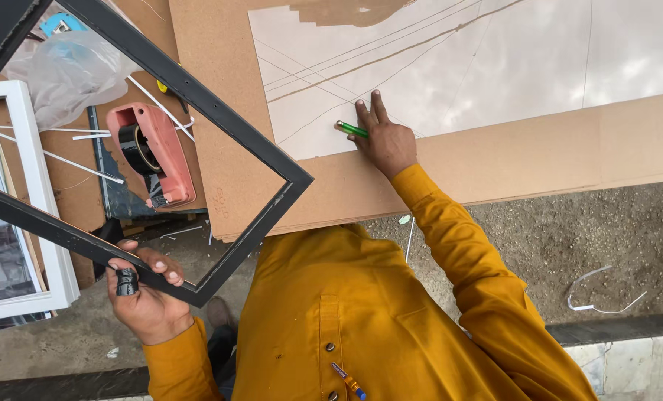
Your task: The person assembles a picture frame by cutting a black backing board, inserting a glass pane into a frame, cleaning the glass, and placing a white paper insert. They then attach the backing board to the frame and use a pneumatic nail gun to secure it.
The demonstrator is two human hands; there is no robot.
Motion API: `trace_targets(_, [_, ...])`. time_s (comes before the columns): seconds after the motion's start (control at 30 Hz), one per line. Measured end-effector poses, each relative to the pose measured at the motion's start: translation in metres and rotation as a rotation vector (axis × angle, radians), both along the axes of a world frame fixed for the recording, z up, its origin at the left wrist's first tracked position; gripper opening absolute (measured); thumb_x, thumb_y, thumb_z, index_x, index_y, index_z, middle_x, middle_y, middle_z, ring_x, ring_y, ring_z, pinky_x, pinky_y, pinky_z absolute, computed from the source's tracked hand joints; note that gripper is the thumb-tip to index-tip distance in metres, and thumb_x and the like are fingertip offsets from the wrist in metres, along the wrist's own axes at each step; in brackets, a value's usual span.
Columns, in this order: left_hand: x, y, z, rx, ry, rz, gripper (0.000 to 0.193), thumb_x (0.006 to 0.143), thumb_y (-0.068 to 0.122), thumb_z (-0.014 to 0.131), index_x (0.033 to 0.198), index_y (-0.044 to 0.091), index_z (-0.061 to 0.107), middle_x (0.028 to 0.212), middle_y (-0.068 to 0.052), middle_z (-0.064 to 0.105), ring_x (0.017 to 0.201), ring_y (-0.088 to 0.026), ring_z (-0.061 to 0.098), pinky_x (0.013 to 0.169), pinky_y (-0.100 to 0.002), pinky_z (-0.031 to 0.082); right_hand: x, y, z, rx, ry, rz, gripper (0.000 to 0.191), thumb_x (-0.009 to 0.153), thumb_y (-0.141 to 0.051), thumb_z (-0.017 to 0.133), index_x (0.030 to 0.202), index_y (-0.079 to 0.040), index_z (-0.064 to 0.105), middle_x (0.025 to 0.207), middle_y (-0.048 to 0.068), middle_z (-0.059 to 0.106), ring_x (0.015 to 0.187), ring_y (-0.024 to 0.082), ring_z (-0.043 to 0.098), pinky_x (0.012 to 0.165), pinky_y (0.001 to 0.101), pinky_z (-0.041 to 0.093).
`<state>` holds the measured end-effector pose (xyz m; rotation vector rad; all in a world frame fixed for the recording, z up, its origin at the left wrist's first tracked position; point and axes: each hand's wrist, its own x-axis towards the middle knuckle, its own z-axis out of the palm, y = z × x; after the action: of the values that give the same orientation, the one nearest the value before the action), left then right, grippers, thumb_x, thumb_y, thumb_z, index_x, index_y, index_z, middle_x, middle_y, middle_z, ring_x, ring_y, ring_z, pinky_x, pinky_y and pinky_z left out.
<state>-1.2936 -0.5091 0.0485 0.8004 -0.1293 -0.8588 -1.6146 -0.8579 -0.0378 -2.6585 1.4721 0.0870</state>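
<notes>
Frame (197,96) corner pts right; pen (352,129) lies diagonal, tip upper-left.

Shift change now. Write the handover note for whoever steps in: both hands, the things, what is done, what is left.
Left hand: grips the black picture frame by its lower rail, held up off the bench.
Right hand: flat on the glass sheet, holding a green glass cutter.
Glass lies on brown board; lines already cross it.
Frame has no glass in it yet.

Black frame (197,96) cut off at top-left edge; green pen (351,129) tip hidden under right hand (388,142).
</notes>
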Motion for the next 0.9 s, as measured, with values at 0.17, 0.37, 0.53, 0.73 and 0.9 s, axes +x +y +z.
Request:
trace_targets(0.17, [-0.01, -0.022, 0.016, 0.149, -0.122, 0.014, 0.03, 0.118, 0.029, 0.054, 0.128, 0.001, 0.054, 0.081, -0.013, 0.06, 0.063, -0.02, 0.058, 0.059, -0.03, 0.05, -0.043, 0.034, 0.012, -0.013, 0.003, -0.004, 0.066, 0.095, -0.054, 0.063, 0.153, -0.024, 0.049, 0.161, 0.016, 0.04, 0.066, 0.032, 0.073, 0.051, 0.0412, 0.057])
trace_targets(0.37, [-0.016, -0.046, 0.02, 0.165, -0.073, -0.048, 0.029, 0.116, 0.029, 0.054, 0.128, 0.002, 0.055, 0.079, -0.012, 0.06, 0.067, -0.02, 0.058, 0.058, -0.031, 0.05, -0.098, 0.08, 0.015, -0.047, 0.01, -0.13, 0.058, 0.097, -0.049, 0.065, 0.149, -0.026, 0.058, 0.161, 0.011, 0.042, 0.074, 0.032, 0.074, 0.054, 0.0416, 0.057])
trace_targets(0.53, [-0.023, -0.068, 0.003, 0.207, -0.079, -0.117, 0.027, 0.114, 0.028, 0.052, 0.123, 0.003, 0.057, 0.078, -0.012, 0.061, 0.06, -0.019, 0.059, 0.054, -0.03, 0.05, -0.138, 0.14, -0.003, -0.222, -0.232, -0.516, 0.03, 0.101, -0.037, 0.07, 0.12, -0.013, 0.069, 0.122, 0.016, 0.066, 0.076, 0.024, 0.07, 0.058, 0.0381, 0.056])
trace_targets(0.73, [-0.019, -0.089, -0.018, 0.233, -0.073, -0.167, 0.026, 0.114, 0.028, 0.051, 0.121, 0.004, 0.059, 0.079, -0.011, 0.063, 0.061, -0.021, 0.061, 0.055, -0.031, 0.051, -0.125, 0.206, -0.016, 0.873, -1.091, -1.313, 0.039, 0.101, -0.038, 0.054, 0.099, 0.0, 0.064, 0.086, 0.012, 0.077, 0.043, 0.007, 0.032, 0.036, 0.0232, 0.028])
trace_targets(0.9, [0.004, -0.088, -0.019, 0.251, -0.093, -0.134, 0.028, 0.115, 0.029, 0.053, 0.118, 0.002, 0.06, 0.078, -0.012, 0.064, 0.06, -0.021, 0.061, 0.054, -0.032, 0.051, -0.089, 0.212, -0.023, 1.154, -1.503, -1.222, 0.031, 0.104, -0.032, 0.054, 0.113, -0.003, 0.06, 0.104, 0.014, 0.077, 0.048, 0.005, 0.036, 0.04, 0.0199, 0.033])
